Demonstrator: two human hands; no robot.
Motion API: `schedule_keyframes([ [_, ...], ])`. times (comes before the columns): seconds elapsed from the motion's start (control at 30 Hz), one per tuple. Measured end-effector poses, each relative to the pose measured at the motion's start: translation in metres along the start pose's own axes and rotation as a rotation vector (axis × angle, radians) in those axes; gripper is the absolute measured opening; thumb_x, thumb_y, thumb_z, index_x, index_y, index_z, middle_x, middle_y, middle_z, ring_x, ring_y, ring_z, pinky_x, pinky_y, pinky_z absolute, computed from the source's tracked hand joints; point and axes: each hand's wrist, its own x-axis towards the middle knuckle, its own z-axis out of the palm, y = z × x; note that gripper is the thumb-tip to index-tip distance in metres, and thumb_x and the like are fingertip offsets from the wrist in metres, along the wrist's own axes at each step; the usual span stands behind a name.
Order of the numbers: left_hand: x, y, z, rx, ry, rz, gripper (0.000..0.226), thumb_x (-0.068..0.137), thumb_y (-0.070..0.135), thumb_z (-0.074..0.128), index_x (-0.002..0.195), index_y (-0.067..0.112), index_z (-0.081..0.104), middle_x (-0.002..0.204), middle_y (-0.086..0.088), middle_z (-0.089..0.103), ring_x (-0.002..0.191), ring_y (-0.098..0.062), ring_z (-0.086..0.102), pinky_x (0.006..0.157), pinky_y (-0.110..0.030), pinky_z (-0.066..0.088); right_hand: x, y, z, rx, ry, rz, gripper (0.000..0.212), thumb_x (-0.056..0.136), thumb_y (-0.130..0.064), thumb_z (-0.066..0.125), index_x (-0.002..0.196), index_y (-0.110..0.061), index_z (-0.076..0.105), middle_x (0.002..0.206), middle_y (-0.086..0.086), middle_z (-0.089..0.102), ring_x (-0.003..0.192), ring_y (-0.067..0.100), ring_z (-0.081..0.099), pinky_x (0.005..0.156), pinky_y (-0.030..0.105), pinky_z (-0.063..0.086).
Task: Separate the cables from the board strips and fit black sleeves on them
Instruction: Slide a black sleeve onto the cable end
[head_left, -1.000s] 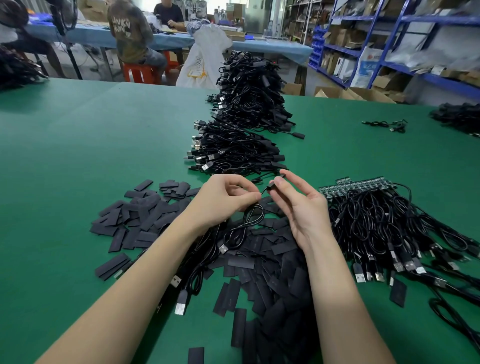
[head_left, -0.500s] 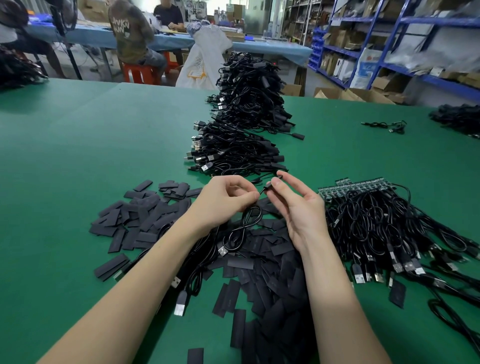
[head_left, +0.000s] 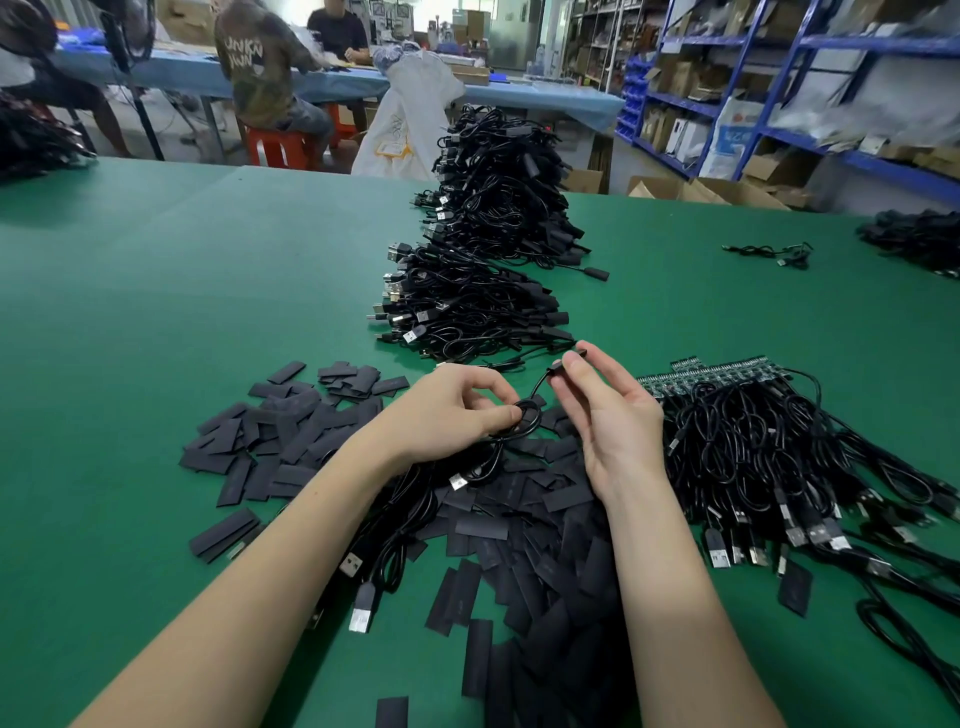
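Part done: sleeved cables (head_left: 483, 270) heaped beyond hands; left hand (head_left: 447, 410) pinching cable coil (head_left: 524, 421), right hand (head_left: 608, 410) pinching its sleeved end (head_left: 571, 358); unseparated board strips (head_left: 717, 371) to the right remain.

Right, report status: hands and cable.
Left hand pinches cable coil. Right hand pinches its sleeved end. Nothing blocking.
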Motion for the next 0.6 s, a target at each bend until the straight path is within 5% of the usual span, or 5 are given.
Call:
schedule_keyframes([
  [0.3, -0.001, 0.001, 0.000, -0.045, 0.049, 0.001, 0.010, 0.096, 0.026, 0.068, 0.092, 0.018, 0.071, 0.066, 0.007, 0.060, 0.056, -0.010, 0.050, 0.057, -0.014, 0.042, 0.002, 0.003, -0.001, -0.045, -0.002, -0.042, 0.025, 0.086, -0.002, 0.078, 0.109, -0.010, 0.074, 0.089, 0.006, 0.079, 0.084, 0.015, 0.077, 0.075, 0.020, 0.059],
  [0.6, -0.004, 0.013, -0.006, -0.211, 0.045, -0.032, 0.015, 0.102, 0.027, 0.060, 0.104, 0.020, 0.074, 0.090, -0.003, 0.078, 0.081, -0.025, 0.075, 0.071, -0.028, 0.046, 0.002, -0.006, -0.005, -0.057, 0.016, -0.022, 0.022, 0.091, -0.007, 0.075, 0.112, -0.011, 0.071, 0.086, 0.007, 0.079, 0.085, 0.019, 0.078, 0.073, 0.022, 0.060],
])
